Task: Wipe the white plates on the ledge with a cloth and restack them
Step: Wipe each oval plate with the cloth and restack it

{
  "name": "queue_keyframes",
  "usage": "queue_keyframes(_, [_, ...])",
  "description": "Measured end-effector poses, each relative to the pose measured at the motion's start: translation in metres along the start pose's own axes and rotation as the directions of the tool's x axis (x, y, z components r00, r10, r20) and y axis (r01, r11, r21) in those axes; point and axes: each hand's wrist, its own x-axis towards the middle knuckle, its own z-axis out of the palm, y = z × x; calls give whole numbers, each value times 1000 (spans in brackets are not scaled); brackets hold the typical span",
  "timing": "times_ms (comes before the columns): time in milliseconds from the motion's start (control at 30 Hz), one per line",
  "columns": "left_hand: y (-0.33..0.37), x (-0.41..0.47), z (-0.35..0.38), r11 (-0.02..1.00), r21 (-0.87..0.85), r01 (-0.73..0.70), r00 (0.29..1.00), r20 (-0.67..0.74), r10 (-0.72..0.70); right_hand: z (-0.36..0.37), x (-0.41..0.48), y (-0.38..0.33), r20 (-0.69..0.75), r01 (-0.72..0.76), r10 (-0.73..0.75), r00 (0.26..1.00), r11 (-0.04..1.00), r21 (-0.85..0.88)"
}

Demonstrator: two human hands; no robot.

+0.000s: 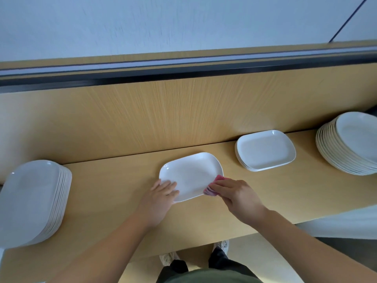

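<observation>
Head view, plate being wiped: one white, rounded-rectangular glossy plate (190, 175) lies flat on the light wood-grain bench (122, 201), near the middle of its length and close to the wood-grain back panel (163, 115).
Left hand: left hand (161, 198) rests on the plate's near-left rim; fingers (166, 185) spread flat on the white surface, pressing down, not curled around anything.
Right hand: right hand (237, 196) is at the plate's near-right corner; its fingers are closed on a folded pink cloth (212, 186).
Cloth: touches the plate's right rim, partly hidden under the hand; folded edges show at the lower left of the bundle.
Short stack: low stack of white rounded-rectangular plates (265, 150), to the right of the single plate and apart from it, against the back panel.
Right stack: tall stack of white oval plates (350, 146) at the far right, partly cut off by the frame edge.
Left stack: tall stack of white oblong plates (34, 199) at the far left, well apart from the hands.
Below bench edge: pale shoes (169, 258) and dark trouser legs on a pale floor.
Image quality: slight motion blur overall.
</observation>
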Motion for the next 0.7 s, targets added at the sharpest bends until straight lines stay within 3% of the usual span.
queue_keyframes(100, [4, 4, 1, 1000, 22, -3, 998, -63, 4, -19, 0, 3, -44, 27, -27, 999, 1000, 14])
queue_keyframes(233, [20, 17, -28, 987, -99, 128, 979, -149, -141, -48, 9, 8, -99, 100, -93, 991, 992, 71])
queue_keyframes(367, [41, 29, -79, 854, -387, 348, 913, -66, -402, -78, 27, 8, -188, 180, -171, 967, 983, 32])
queue_keyframes(500, [50, 29, -104, 789, -508, 346, 864, -154, -479, -100, 40, -4, -276, 277, -284, 918, 959, -64])
queue_keyframes(700, [61, 24, -106, 688, -621, 374, 814, -135, -564, -86, 40, 5, -231, 324, -326, 917, 945, -46])
